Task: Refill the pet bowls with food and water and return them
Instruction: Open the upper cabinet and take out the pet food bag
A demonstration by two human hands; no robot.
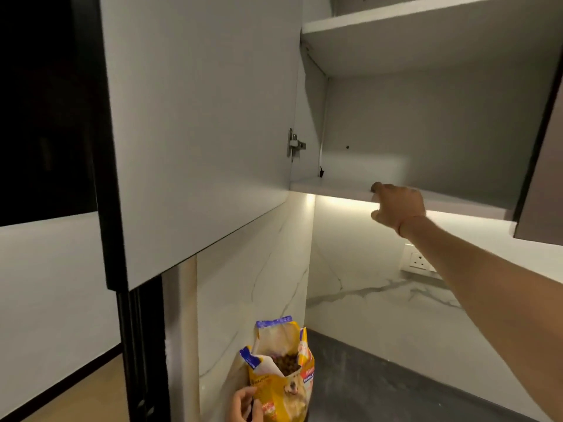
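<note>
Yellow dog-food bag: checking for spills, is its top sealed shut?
No, the yellow dog-food bag is torn open, with brown kibble showing inside.

A white wall cabinet (pixel 426 123) hangs open, its door (pixel 198 117) swung left on a metal hinge (pixel 294 144). A light strip (pixel 341 202) under it brightens the marble-veined wall (pixel 350 263), a socket (pixel 419 260) and the dark grey desk (pixel 380 382).

Single head-worn wide view, tilted upward into open wall cabinet (pixel 426 123), close range, countertop (pixel 396 376) at lower edge
</note>
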